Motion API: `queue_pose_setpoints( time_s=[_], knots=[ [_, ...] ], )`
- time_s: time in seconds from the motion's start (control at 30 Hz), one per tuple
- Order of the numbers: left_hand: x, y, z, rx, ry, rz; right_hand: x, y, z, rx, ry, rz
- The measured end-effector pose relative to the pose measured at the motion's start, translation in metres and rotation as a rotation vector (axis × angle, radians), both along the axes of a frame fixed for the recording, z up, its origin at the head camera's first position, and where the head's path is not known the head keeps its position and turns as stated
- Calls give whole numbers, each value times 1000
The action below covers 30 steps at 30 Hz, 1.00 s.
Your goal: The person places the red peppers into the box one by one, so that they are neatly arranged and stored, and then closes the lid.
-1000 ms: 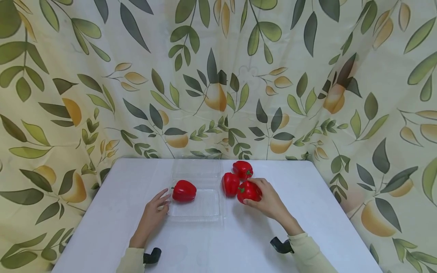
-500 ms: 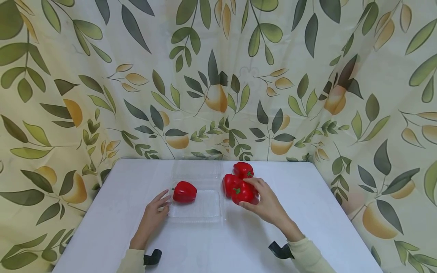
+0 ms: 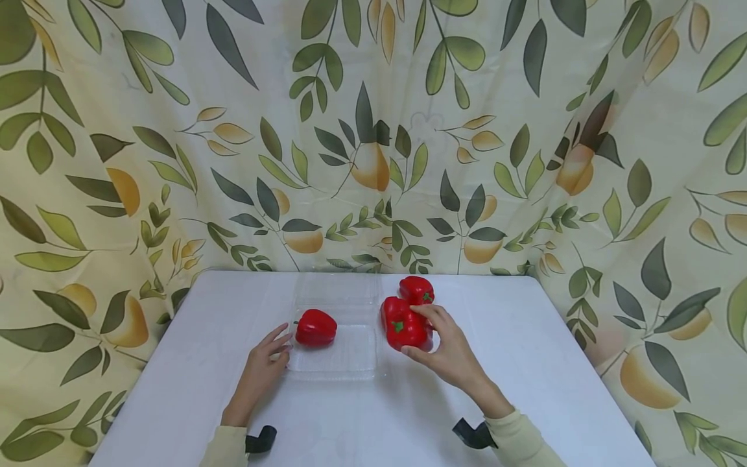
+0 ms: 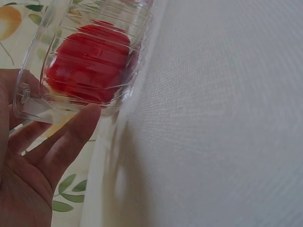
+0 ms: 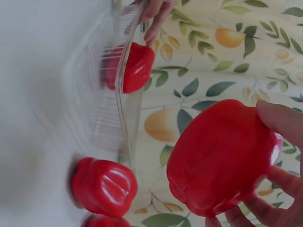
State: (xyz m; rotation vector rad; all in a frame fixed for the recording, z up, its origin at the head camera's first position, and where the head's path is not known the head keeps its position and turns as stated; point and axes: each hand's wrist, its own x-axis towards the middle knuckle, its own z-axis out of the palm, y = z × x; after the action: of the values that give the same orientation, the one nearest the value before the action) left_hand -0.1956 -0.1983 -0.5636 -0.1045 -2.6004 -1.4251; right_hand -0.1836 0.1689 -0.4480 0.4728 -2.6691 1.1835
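Right fingers [image 5: 279,118] hold a pepper [image 5: 222,156], partly hiding a second pepper [image 5: 104,187]; loosely spread left fingers [image 4: 71,144] touch the clear box [image 3: 353,350]

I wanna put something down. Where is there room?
Between the right hand and the white table's right edge. Also between that hand and the left hand, on the near side of the clear container. The container's right part too. Crowded: right of the container, with the held pepper and two more peppers.
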Motion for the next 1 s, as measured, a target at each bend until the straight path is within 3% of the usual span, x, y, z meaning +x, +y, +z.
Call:
queue_pose_setpoints(
  time_s=[0.2, 0.7, 1.0],
  knots=[
    [1, 1, 0, 0, 1, 2, 0, -6, -4, -46, 31, 5],
    [0, 1, 0, -13, -37, 7, -5, -32, -18, -131, -48, 18],
    [0, 1, 1, -14, -22, 8, -15, -46, -23, -196, -87, 20]
  ],
)
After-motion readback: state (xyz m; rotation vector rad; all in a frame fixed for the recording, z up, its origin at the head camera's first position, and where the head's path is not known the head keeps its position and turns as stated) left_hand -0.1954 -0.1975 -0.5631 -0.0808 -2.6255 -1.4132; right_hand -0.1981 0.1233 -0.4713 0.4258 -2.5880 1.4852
